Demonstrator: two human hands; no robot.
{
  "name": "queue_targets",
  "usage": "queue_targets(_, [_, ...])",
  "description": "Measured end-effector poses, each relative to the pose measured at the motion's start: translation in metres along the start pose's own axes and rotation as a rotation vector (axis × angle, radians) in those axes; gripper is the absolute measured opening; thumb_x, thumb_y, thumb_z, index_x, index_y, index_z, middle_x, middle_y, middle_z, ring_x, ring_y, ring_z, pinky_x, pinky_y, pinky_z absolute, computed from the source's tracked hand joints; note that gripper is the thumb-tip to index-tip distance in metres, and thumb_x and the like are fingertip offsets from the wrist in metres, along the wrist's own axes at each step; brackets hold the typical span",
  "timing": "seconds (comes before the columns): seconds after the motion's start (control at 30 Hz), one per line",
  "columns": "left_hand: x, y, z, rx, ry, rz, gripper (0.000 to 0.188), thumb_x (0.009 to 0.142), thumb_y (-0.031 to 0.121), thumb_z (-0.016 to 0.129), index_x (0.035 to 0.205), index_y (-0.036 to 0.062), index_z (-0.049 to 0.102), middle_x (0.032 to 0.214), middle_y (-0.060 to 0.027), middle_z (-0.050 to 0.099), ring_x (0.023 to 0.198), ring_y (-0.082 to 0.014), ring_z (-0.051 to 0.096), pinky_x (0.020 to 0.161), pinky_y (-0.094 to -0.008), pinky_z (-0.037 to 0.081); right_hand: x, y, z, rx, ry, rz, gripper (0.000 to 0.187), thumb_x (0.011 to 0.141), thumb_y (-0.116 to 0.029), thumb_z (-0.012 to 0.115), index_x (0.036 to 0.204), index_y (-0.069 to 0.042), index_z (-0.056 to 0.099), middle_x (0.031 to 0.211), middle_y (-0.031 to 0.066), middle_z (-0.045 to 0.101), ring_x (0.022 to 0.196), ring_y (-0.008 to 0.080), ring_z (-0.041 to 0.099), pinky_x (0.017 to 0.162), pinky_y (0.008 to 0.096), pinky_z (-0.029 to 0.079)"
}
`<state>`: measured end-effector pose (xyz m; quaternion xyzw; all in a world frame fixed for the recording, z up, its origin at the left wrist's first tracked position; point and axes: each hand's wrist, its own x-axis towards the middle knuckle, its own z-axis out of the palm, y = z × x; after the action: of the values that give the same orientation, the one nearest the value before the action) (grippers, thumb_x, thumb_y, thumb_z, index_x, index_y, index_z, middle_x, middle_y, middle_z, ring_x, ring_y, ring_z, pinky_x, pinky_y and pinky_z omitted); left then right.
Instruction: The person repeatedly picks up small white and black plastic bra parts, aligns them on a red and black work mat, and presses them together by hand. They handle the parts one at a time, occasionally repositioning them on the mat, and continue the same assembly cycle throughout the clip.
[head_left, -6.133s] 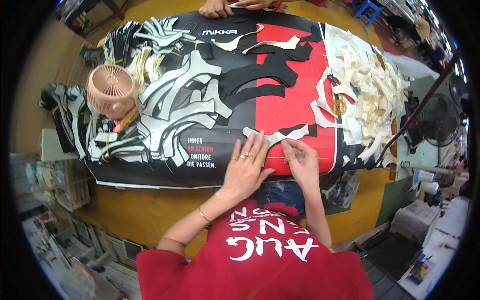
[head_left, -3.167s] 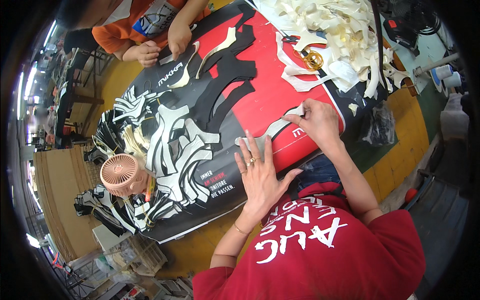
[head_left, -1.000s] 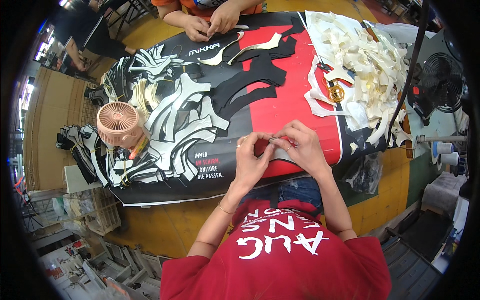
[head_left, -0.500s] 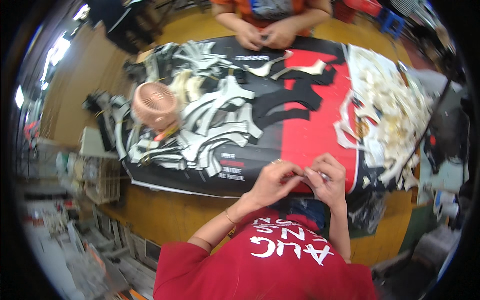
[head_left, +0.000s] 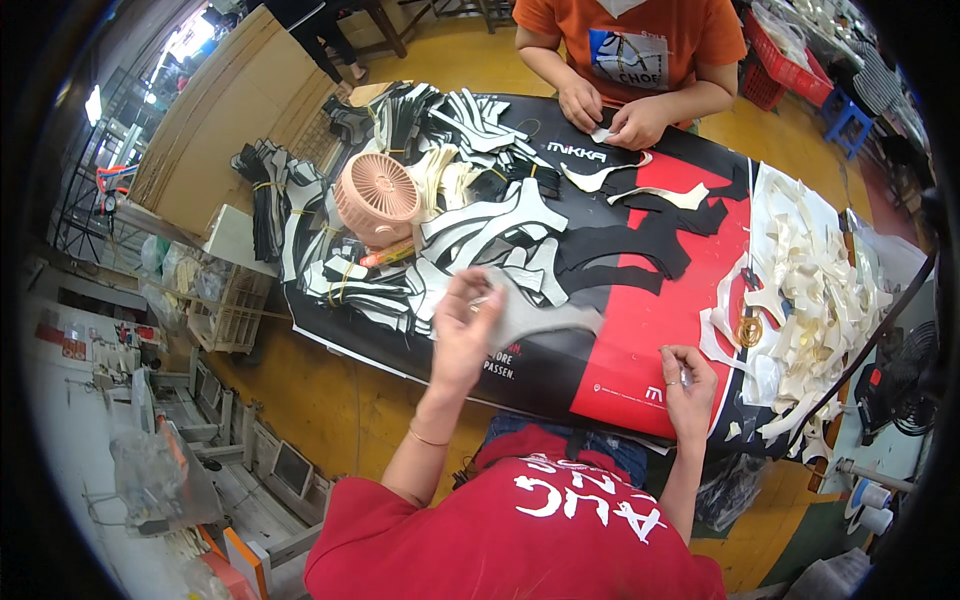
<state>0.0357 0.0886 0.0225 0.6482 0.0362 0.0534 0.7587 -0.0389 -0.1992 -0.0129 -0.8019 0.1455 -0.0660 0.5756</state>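
My left hand [head_left: 462, 335] is raised over the table's front left part, fingers closed on a light grey curved cut piece [head_left: 545, 320] that is smeared by motion. Farther right, my right hand [head_left: 690, 392] hovers over the red part of the printed table cover [head_left: 630, 372]. Its fingers are curled together, and what they hold, if anything, is too small to name. Just beyond my left hand lies a loose heap of grey-white and black curved cut pieces [head_left: 500, 225]. Flat black cut pieces [head_left: 640, 250] lie in the middle.
A pink fan [head_left: 378, 195] stands among tied bundles [head_left: 268, 205] on the left. Cream scraps [head_left: 810, 310] heap up at the right. Opposite, a person's hands [head_left: 640, 122] hold something small and white. Red baskets [head_left: 785, 65] and a blue stool [head_left: 850, 122] stand beyond.
My hands, together before at the front edge, are now apart. The left has moved left and holds the grey piece; the right has moved right. The whole view has shifted.
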Motion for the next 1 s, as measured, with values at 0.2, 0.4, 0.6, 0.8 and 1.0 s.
queue_targets(0.2, [0.043, 0.045, -0.031, -0.210, 0.250, 0.188, 0.024, 0.099, 0.008, 0.062, 0.121, -0.0001, 0.055, 0.106, -0.0068, 0.065, 0.096, -0.0097, 0.063, 0.086, -0.0248, 0.052, -0.003, 0.008, -0.004, -0.009, 0.027, 0.030, 0.024, 0.096, -0.018, 0.069, 0.098, 0.005, 0.069, 0.077, 0.0047, 0.066, 0.071, 0.0073, 0.056, 0.064, 0.0246, 0.046])
queue_targets(0.4, [0.050, 0.060, -0.059, -0.264, 0.224, 0.260, 0.029, 0.101, 0.012, 0.060, 0.125, -0.0011, 0.050, 0.114, -0.0122, 0.066, 0.100, -0.0136, 0.066, 0.088, -0.0284, 0.055, -0.003, 0.008, -0.005, 0.001, 0.001, 0.092, 0.020, 0.098, -0.016, 0.067, 0.097, 0.004, 0.068, 0.080, -0.0009, 0.063, 0.075, 0.0052, 0.053, 0.068, 0.0213, 0.044])
queue_targets(0.6, [0.040, 0.047, -0.075, -0.284, 0.296, 0.158, 0.026, 0.102, 0.010, 0.058, 0.124, -0.0016, 0.051, 0.115, -0.0118, 0.066, 0.101, -0.0148, 0.066, 0.089, -0.0293, 0.055, 0.001, 0.003, 0.002, -0.060, -0.015, 0.062, 0.022, 0.096, -0.018, 0.070, 0.096, 0.004, 0.068, 0.074, 0.0025, 0.063, 0.068, 0.0067, 0.052, 0.062, 0.0245, 0.044])
queue_targets(0.8, [0.028, 0.046, -0.083, -0.233, 0.202, 0.153, 0.032, 0.101, 0.011, 0.060, 0.128, -0.0012, 0.050, 0.108, -0.0089, 0.070, 0.097, -0.0113, 0.067, 0.086, -0.0256, 0.054, 0.008, -0.007, 0.021, -0.055, -0.098, -0.006, 0.018, 0.094, -0.015, 0.071, 0.096, 0.003, 0.069, 0.078, 0.0047, 0.065, 0.071, 0.0094, 0.057, 0.064, 0.0256, 0.046])
queue_targets(1.0, [0.034, 0.024, -0.085, -0.142, 0.184, 0.075, 0.028, 0.099, 0.006, 0.063, 0.124, -0.0002, 0.054, 0.103, -0.0024, 0.065, 0.090, -0.0060, 0.060, 0.082, -0.0213, 0.050, 0.007, -0.022, 0.037, -0.155, -0.158, -0.079, 0.018, 0.095, -0.016, 0.070, 0.097, 0.002, 0.069, 0.078, 0.0037, 0.065, 0.071, 0.0092, 0.056, 0.065, 0.0256, 0.046])
